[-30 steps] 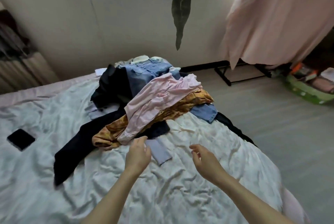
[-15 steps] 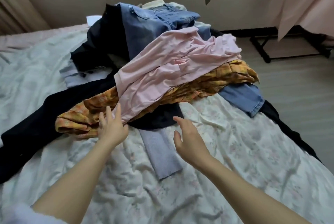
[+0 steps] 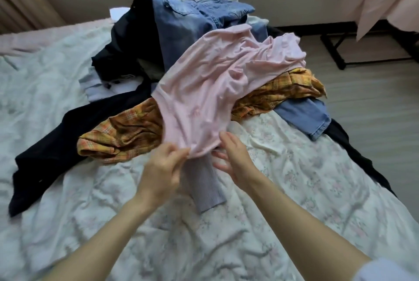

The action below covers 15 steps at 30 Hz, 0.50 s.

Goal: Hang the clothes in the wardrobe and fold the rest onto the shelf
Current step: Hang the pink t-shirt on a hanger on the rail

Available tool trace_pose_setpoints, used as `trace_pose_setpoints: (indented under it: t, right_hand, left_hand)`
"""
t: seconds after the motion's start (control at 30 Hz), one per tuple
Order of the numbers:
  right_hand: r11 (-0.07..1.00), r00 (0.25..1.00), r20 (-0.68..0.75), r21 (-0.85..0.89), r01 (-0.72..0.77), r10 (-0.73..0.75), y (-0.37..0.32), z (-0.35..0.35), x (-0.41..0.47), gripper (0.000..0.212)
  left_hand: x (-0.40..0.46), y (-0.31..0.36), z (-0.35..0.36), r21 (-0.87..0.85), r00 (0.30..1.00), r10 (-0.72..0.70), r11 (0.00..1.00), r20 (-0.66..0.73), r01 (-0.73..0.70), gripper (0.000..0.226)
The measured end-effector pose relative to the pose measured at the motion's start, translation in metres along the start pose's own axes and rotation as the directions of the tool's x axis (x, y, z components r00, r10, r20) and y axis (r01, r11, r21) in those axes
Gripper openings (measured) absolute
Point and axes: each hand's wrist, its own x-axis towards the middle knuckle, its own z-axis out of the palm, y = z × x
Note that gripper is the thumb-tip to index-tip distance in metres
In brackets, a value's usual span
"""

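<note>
Pinching the near hem of the soft pink cotton top [image 3: 217,90], the left hand [image 3: 162,167] has thumb and fingers closed on a fold of it, a narrow grip holding cloth. To do this step well, I judge the pinch should take the pink layer alone, since the mustard-and-orange checked shirt [image 3: 127,131] lies directly beneath and the ribbed grey knit sleeve [image 3: 205,185] pokes out under the same edge. Lifting slowly would show whether either rides along. The right hand [image 3: 233,156] is spread wide, fingers straight, brushing the hem from the other side but holding nothing; a second pinch well apart from the first would let the top hang flat for sorting to hanger or shelf.

Counted from left to right on the crumpled white floral bedsheet [image 3: 306,190]: one long black garment [image 3: 63,142], one pale blue-white shirt with dark buttons [image 3: 99,85], one checked shirt, one pink top, one grey knit piece, one pair of faded blue denim jeans [image 3: 188,20] and one blue denim leg or sleeve [image 3: 306,115], which may belong to the jeans; I cannot tell. More pale cloth shows behind the heap, too hidden to count. Two hands. The wardrobe is out of view.
</note>
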Motion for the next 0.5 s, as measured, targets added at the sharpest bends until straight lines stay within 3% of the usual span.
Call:
trace_pose_setpoints:
  t: [0.07,0.2,0.27,0.37,0.5]
  right_hand:
    - [0.966,0.999,0.011,0.254,-0.048,0.047,-0.015,0.01,-0.011,0.038]
    - [0.991,0.965,-0.235,0.085,-0.1,0.117,-0.034,0.011,-0.057,0.026]
    - [0.992,0.943,-0.311,0.082,-0.1,0.121,-0.037,-0.003,-0.084,0.015]
    - [0.997,0.916,-0.394,0.045,-0.067,0.08,-0.041,-0.041,-0.14,0.031]
    - [1.0,0.917,-0.398,-0.028,-0.003,-0.008,-0.055,-0.09,-0.232,0.026]
  left_hand:
    - [-0.011,0.031,-0.01,-0.109,0.995,0.079,0.991,0.057,-0.073,0.027]
    - [-0.022,0.09,-0.034,-0.229,0.983,0.156,0.965,0.094,-0.131,0.022]
    - [-0.027,0.112,-0.043,-0.261,0.982,0.165,0.956,0.091,-0.136,0.024]
    - [-0.042,0.147,-0.054,-0.343,0.989,0.136,0.933,0.064,-0.106,0.025]
    - [-0.068,0.185,-0.049,-0.375,0.984,0.086,0.927,0.157,-0.022,0.06]
